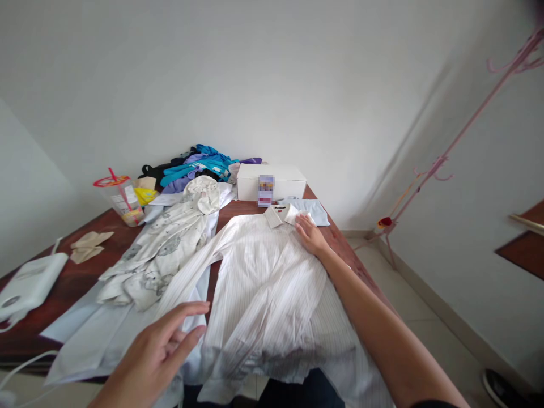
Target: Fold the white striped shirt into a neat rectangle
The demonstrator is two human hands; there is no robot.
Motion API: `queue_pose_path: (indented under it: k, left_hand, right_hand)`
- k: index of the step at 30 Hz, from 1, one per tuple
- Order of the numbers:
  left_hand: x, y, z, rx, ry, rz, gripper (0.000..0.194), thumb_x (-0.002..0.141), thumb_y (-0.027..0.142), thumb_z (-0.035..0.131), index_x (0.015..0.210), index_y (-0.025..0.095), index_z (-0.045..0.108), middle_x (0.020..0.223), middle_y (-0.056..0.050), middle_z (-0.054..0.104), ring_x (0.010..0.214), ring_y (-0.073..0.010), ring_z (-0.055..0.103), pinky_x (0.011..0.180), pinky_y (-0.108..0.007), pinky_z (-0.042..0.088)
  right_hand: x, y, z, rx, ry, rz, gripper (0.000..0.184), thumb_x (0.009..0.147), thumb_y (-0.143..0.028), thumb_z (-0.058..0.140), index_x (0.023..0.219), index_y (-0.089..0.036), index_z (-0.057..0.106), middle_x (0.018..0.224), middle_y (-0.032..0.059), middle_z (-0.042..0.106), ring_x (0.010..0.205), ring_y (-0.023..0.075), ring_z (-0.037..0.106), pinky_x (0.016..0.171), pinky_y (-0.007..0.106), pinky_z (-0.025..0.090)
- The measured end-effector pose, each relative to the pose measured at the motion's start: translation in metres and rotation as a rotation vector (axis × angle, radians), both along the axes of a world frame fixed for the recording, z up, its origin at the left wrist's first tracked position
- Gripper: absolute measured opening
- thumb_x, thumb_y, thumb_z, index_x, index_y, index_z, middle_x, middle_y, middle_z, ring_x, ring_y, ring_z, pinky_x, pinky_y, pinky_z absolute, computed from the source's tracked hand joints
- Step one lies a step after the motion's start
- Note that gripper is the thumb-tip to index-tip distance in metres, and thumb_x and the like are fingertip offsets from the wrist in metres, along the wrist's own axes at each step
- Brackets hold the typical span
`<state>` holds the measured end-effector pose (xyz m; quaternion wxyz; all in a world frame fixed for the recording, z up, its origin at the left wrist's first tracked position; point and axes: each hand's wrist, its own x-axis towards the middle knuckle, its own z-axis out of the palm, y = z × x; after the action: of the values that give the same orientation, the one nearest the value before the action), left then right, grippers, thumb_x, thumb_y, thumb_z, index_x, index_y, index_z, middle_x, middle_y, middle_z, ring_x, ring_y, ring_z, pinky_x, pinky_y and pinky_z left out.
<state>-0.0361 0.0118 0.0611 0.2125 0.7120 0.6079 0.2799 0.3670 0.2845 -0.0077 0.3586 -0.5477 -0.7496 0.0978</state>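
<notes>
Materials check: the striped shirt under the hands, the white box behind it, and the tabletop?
Striped shirt: thin woven fabric, likely cotton or a blend, matte; it creases softly and lies limp under the right hand.
White box: looks like cardboard, matte, with crisp folded edges.
Table: dark reddish-brown, probably wood or wood veneer with a slight sheen; grain is too faint to confirm.

A white, faintly striped shirt (272, 283) lies spread flat on the table, collar at twelve o'clock, hem hanging off the near edge at six, one sleeve stretched toward eight o'clock, its fabric rumpled.
</notes>
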Motion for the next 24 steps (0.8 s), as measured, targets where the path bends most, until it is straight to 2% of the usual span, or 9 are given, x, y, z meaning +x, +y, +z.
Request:
queue_pose_path:
  k: [1,3,5,8,12,15,17,19,24]
  left_hand:
    - [-0.005,0.004,0.002,0.112,0.058,0.002,0.039,0.096,0.056,0.057,0.122,0.029,0.069,0.100,-0.004,0.077,0.079,-0.0201,0.074,0.071,-0.024,0.058]
    - [-0.017,0.013,-0.001,0.335,0.234,0.024,0.037,0.093,0.056,0.061,0.116,0.029,0.071,0.128,-0.007,0.070,0.110,-0.0272,0.070,0.094,-0.033,0.057]
    - [-0.029,0.021,-0.009,0.437,0.419,0.054,0.041,0.092,0.057,0.061,0.120,0.028,0.071,0.136,-0.009,0.065,0.120,-0.0322,0.065,0.104,-0.042,0.052]
    - [-0.042,0.026,-0.022,0.395,0.596,0.015,0.046,0.092,0.056,0.058,0.128,0.027,0.066,0.141,-0.010,0.061,0.122,-0.0335,0.063,0.104,-0.046,0.052]
    - [-0.039,0.026,-0.020,0.331,0.663,0.028,0.043,0.093,0.042,0.051,0.129,0.021,0.061,0.143,-0.012,0.058,0.125,-0.0324,0.061,0.102,-0.044,0.051]
    - [-0.030,0.026,-0.004,0.175,0.714,0.089,0.030,0.091,0.035,0.044,0.111,0.021,0.062,0.128,-0.011,0.064,0.109,-0.0288,0.067,0.082,-0.038,0.054]
    - [-0.028,0.027,0.009,0.045,0.750,0.123,0.023,0.092,0.035,0.041,0.093,0.023,0.060,0.110,-0.008,0.066,0.092,-0.0262,0.069,0.069,-0.034,0.049]
    - [-0.034,0.030,0.020,-0.050,0.736,0.107,0.021,0.091,0.036,0.042,0.082,0.023,0.056,0.093,-0.005,0.066,0.082,-0.0242,0.067,0.064,-0.032,0.044]
    - [-0.065,0.043,0.037,-0.133,0.396,0.063,0.027,0.088,0.045,0.047,0.074,0.023,0.052,0.064,0.002,0.057,0.065,-0.0201,0.060,0.065,-0.029,0.044]
  right_hand:
    - [0.001,-0.001,0.002,0.030,0.043,0.009,0.066,0.103,-0.064,0.030,0.143,-0.020,0.059,0.155,0.0138,0.052,0.152,0.0344,0.033,0.122,0.053,0.029]
    - [0.003,-0.003,0.006,0.095,0.098,0.001,0.059,0.104,-0.061,0.030,0.127,-0.021,0.067,0.139,0.0147,0.064,0.141,0.0343,0.047,0.114,0.049,0.038]
    - [0.004,-0.005,0.011,0.141,0.124,-0.031,0.055,0.103,-0.059,0.032,0.107,-0.021,0.071,0.118,0.0151,0.071,0.122,0.0336,0.059,0.103,0.046,0.046]
    - [0.005,-0.006,0.015,0.150,0.147,-0.074,0.053,0.102,-0.058,0.033,0.082,-0.021,0.065,0.090,0.0130,0.071,0.096,0.0303,0.063,0.088,0.041,0.048]
    - [0.005,-0.009,0.017,0.118,0.190,-0.079,0.052,0.102,-0.054,0.034,0.074,-0.021,0.062,0.074,0.0074,0.068,0.074,0.0233,0.063,0.073,0.033,0.046]
    - [0.005,-0.012,0.018,0.088,0.222,-0.070,0.051,0.102,-0.054,0.036,0.077,-0.020,0.065,0.068,0.0046,0.068,0.065,0.0205,0.062,0.066,0.030,0.044]
    - [0.006,-0.013,0.018,0.075,0.238,-0.062,0.050,0.101,-0.054,0.037,0.079,-0.020,0.066,0.067,0.0042,0.068,0.064,0.0201,0.063,0.066,0.029,0.044]
    - [0.007,-0.013,0.019,0.064,0.251,-0.054,0.048,0.101,-0.053,0.039,0.080,-0.020,0.066,0.067,0.0042,0.069,0.065,0.0201,0.064,0.066,0.029,0.044]
    - [0.008,-0.012,0.021,0.035,0.270,-0.032,0.042,0.098,-0.048,0.044,0.075,-0.020,0.065,0.066,0.0041,0.069,0.065,0.0199,0.064,0.065,0.029,0.043]
